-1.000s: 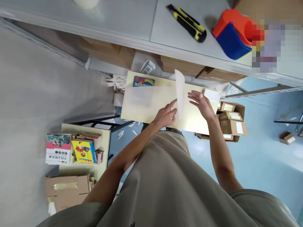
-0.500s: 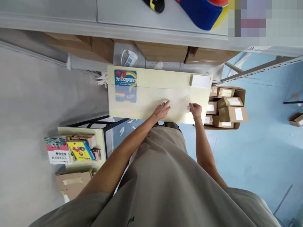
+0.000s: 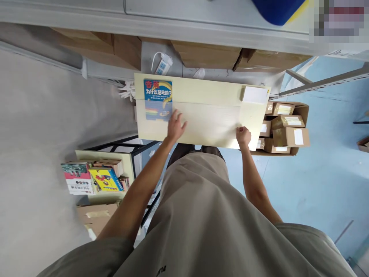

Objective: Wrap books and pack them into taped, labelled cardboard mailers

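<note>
A pale yellow board (image 3: pixel 207 87) lies before me with a blue picture-covered book (image 3: pixel 158 89) at its left end. A sheet of clear plastic film (image 3: pixel 209 119) stretches along the board and covers the lower part of the book. My left hand (image 3: pixel 176 127) is over the film beside the book's lower right corner, fingers spread and holding nothing. At the film's right end, my right hand (image 3: pixel 243 136) is closed in a pinch on its edge. A small white stack (image 3: pixel 255 94), perhaps paper or labels, rests at the board's upper right.
A carton of small labelled boxes (image 3: pixel 291 136) stands right of the board. Lower left, a side stand holds books (image 3: pixel 105 179) above a cardboard box (image 3: pixel 96 217). Beyond the board are a power strip (image 3: pixel 163 64), large cartons (image 3: pixel 207 55) and a grey shelf edge (image 3: pixel 173 29).
My left hand has moved left along the film toward the book, its fingers spreading. My right hand stays pinched at the film's right end. The view has shifted slightly.
</note>
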Demonstrator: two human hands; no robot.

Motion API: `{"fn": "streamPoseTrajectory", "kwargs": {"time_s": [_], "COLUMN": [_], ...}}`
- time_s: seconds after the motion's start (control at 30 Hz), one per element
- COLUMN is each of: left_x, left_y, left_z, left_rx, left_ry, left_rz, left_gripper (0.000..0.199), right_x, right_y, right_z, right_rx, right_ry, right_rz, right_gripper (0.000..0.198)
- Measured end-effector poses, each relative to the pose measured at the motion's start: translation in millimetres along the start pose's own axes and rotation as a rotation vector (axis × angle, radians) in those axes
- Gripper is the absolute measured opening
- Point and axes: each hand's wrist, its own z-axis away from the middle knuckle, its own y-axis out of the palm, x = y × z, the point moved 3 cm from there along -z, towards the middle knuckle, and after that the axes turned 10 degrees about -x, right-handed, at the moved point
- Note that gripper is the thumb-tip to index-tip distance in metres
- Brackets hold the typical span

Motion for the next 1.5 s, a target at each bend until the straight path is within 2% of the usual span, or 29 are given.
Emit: {"fn": "streamPoseTrajectory", "kwargs": {"time_s": [0.03,0.1,0.17,0.23,0.33,0.43,0.53,0.6,0.67,0.77,0.83,0.9,0.97,1.07,1.17,1.23,1.3,1.4,1.5], "left_x": [22,59,81,89,91,93,101,109,116,126,129,129,128,128,131,133,134,125,99], "left_y": [-18,-47,-63,-69,-66,-64,-71,-81,-91,-104,-109,-109,-104,-97,-97,-101,-106,-116,-134], "left_z": [-9,-20,-22,-18,-11,-8,-11,-17,-29,-60,-89,-121,-150,-183,-203,-211,-217,-217,-203], "left_rx": [-0.1,-0.151,-0.116,-0.054,-0.013,-0.003,0.019,0.038,0.058,0.042,-0.04,-0.141,-0.182,-0.158,-0.032,0.041,0.044,-0.048,-0.142], "left_ry": [-0.076,-0.127,-0.117,-0.088,-0.063,-0.038,0.002,0.034,0.051,-0.005,-0.062,-0.094,-0.14,-0.304,-0.399,-0.367,-0.284,-0.061,0.166], "left_rz": [0.047,0.042,0.01,-0.028,-0.094,-0.123,-0.095,-0.055,-0.006,0.057,0.063,0.044,0.038,0.017,-0.057,-0.066,-0.001,0.198,0.349], "left_gripper": [0.067,0.071,0.069,0.067,0.066,0.066,0.06,0.053,0.045,0.037,0.036,0.043,0.056,0.07,0.057,0.037,0.025,0.025,0.033], "right_x": [0,2,11,31,90,171,250,286,307,312,308,304,302,299,292,286,279,270,267], "right_y": [1,1,2,8,34,75,118,141,159,176,183,190,195,200,203,204,206,211,217], "right_z": [1,4,10,22,55,102,146,166,176,179,178,177,176,175,173,171,169,165,161], "right_rx": [-0.018,-0.089,-0.186,-0.233,-0.115,0.067,0.21,0.247,0.26,0.258,0.235,0.208,0.183,0.171,0.185,0.191,0.195,0.202,0.203], "right_ry": [-0.006,-0.025,-0.062,-0.137,-0.297,-0.453,-0.613,-0.654,-0.641,-0.546,-0.473,-0.417,-0.375,-0.329,-0.314,-0.321,-0.343,-0.387,-0.43], "right_rz": [0.034,0.08,0.09,0.079,0.053,0.033,0.053,0.089,0.12,0.141,0.135,0.113,0.083,0.028,-0.057,-0.117,-0.186,-0.287,-0.319], "right_gripper": [0.032,0.033,0.037,0.039,0.031,0.028,0.025,0.025,0.025,0.022,0.02,0.018,0.015,0.01,0.006,0.004,0.004,0.006,0.01]}}
